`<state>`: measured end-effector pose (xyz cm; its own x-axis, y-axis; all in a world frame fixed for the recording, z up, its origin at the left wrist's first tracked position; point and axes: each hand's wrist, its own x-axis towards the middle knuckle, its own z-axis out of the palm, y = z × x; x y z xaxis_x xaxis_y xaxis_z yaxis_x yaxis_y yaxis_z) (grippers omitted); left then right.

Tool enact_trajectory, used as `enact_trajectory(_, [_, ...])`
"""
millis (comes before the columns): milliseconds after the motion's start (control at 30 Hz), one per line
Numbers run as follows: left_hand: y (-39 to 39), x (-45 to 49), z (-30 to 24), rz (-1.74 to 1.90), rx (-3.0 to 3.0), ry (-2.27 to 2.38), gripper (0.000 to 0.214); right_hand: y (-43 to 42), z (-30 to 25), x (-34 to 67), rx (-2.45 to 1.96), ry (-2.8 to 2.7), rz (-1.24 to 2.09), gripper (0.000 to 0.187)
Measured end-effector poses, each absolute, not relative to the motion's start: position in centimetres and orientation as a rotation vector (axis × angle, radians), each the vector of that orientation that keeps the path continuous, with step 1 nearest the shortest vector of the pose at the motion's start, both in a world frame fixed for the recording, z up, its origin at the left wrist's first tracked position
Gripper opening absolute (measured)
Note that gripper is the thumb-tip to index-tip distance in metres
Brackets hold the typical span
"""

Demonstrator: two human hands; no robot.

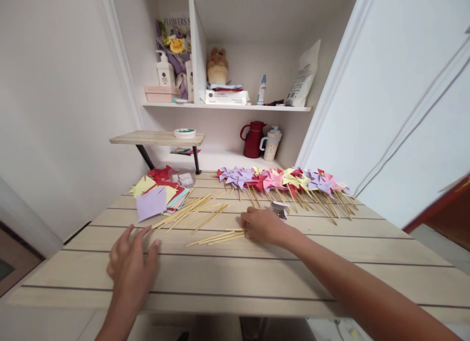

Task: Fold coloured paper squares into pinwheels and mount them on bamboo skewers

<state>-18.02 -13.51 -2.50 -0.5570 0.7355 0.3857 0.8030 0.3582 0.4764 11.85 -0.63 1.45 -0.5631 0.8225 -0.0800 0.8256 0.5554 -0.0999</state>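
Note:
My left hand (132, 262) hovers low over the near left of the table, fingers spread, with nothing in it. Just beyond its fingertips lie a pile of thin wooden sticks (187, 211) and a lilac paper square (151, 203) on a stack of coloured paper (178, 196). Curled over the right ends of a small bunch of sticks (216, 237) is my right hand (262, 226); its fingertips are partly hidden. A few more sticks (211, 217) lie between the two groups. Finished paper pinwheels (273, 179) on sticks form a row at the back right.
Behind my right hand sits a small dark, shiny box (279, 210). A clear plastic box (183, 178) stands near red paper pieces (161, 173). At the back are a small raised shelf (154, 137), a red jug (253, 139) and a beige cup (271, 144).

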Motion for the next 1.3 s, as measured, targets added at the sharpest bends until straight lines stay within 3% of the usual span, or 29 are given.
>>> enact_trajectory(300, [-13.2, -18.3, -3.4, -0.656, -1.721, -2.537, 0.045, 0.2, 2.5, 9.4, 1.049, 3.092, -0.687, 0.034])
enact_trajectory(533, [-13.1, -17.9, -3.4, -0.514, -1.781, -2.477, 0.04, 1.9, 4.5, 12.5, 1.577, 3.038, -0.41, 0.023])
enact_trajectory(700, [-13.2, -17.6, -3.6, -0.438, -1.773, -2.445, 0.039, 1.9, 1.6, 12.7, 1.559, 2.798, -0.055, 0.03])
enact_trajectory(800, [-13.2, -17.5, -3.7, -0.413, -1.778, -2.424, 0.04, 2.3, 0.3, 11.9, 1.571, 2.768, -0.009, 0.022])
enact_trajectory(1167, [-13.1, -17.4, -3.6, -0.339, -1.781, -2.429, 0.04, 3.3, 1.4, 5.6, 1.228, 2.963, -0.255, 0.01])
enact_trajectory(1300, [-13.2, -17.2, -3.3, -0.327, -1.785, -2.44, 0.04, 2.8, 1.9, 5.4, 1.272, 3.095, -0.476, 0.017])
